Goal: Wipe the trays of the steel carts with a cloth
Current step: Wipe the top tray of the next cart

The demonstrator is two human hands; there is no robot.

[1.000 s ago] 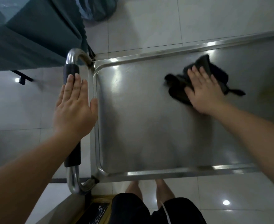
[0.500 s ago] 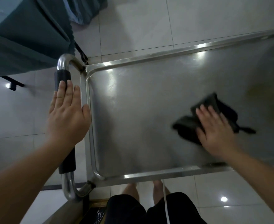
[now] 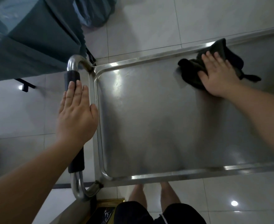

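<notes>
The steel tray point(image 3: 157, 126) fills the middle of the view, its raised rim bright along the near edge and the far edge, with a rounded corner at the far left. The right hand point(image 3: 217, 76) presses flat, fingers point(image 3: 209, 59) straight and released, on the dark cloth point(image 3: 192, 70), which lies against the far rim toward the right and laps over it. The broad steel between the cloth and the left and near rims is bare. The left hand point(image 3: 76, 113) rests flat, fingers extended and grasping nothing, on the black-sleeved cart handle point(image 3: 72, 76) just beside the left rim. Teal drapery point(image 3: 27, 38) hangs beyond the handle over the tiled floor point(image 3: 141, 26); the person's bare legs point(image 3: 150, 191) stand under the near edge.
</notes>
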